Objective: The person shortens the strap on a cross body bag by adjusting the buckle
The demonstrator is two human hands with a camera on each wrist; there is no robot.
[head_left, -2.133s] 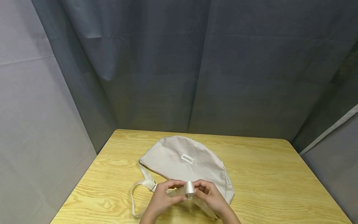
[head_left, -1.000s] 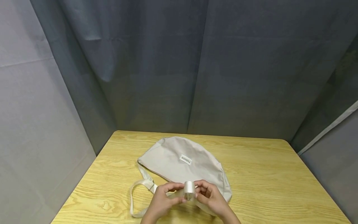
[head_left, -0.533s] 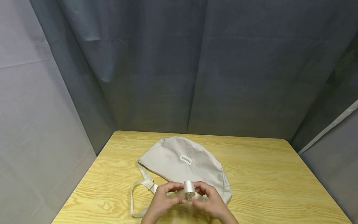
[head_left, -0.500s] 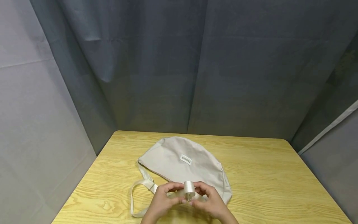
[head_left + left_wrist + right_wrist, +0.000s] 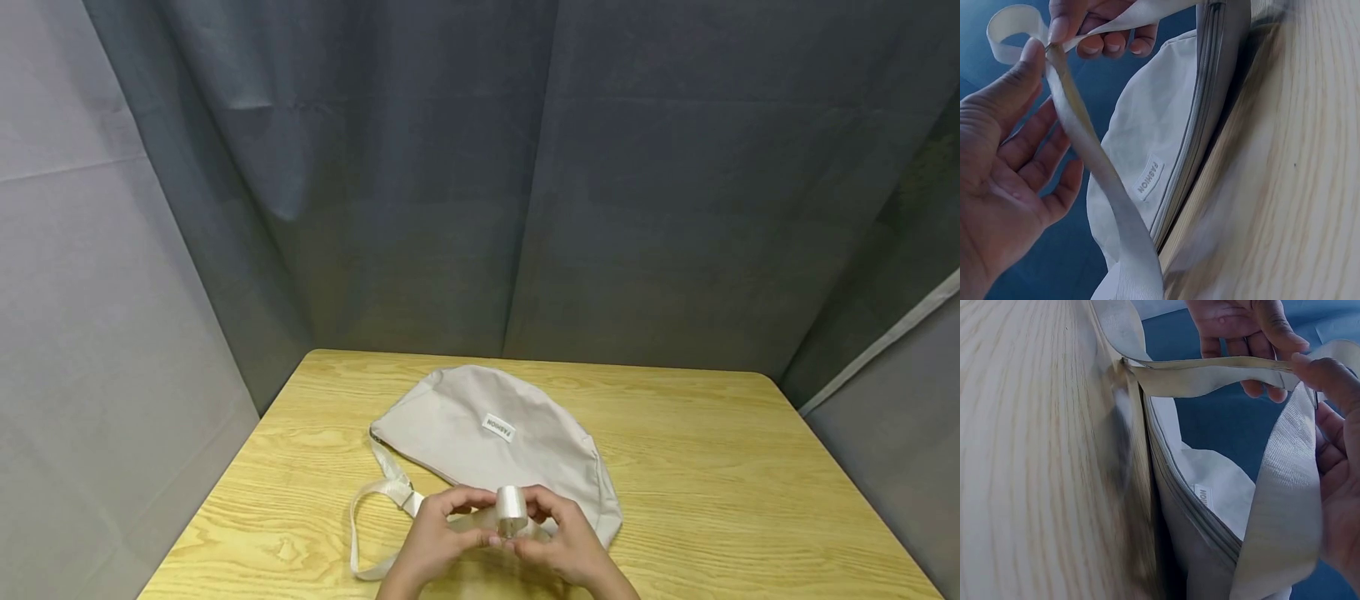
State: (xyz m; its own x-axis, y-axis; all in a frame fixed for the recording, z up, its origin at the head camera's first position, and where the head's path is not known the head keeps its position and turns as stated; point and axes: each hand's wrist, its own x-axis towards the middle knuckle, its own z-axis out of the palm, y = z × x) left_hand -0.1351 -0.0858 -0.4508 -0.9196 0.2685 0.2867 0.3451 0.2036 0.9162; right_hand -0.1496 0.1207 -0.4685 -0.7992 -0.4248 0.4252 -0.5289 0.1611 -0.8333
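Note:
A pale grey shoulder bag point(image 5: 465, 417) with a white "FASHION" label lies on the table. Its light webbing strap point(image 5: 1129, 212) rises into both hands, and a short strap loop point(image 5: 512, 505) stands up between them. My left hand point(image 5: 435, 533) pinches the strap from the left between thumb and fingers. From the other side my right hand point(image 5: 566, 537) pinches it at the loop's base, thumb tips close together. A thin edge like a strap slider point(image 5: 1317, 400) shows by the right fingers; it is mostly hidden. The bag's zip point(image 5: 1213, 56) runs along its near edge.
The wooden table point(image 5: 712, 467) extends to both sides of the bag. A slack strap loop point(image 5: 356, 533) with a slider point(image 5: 408, 500) lies left of the left hand. Dark curtains point(image 5: 420, 208) stand behind the table, with a light cloth panel point(image 5: 112, 333) at left.
Over the last two seconds my right thumb has shifted in under the loop, close to the left thumb. The loop has tilted slightly. The bag stays nearly in place.

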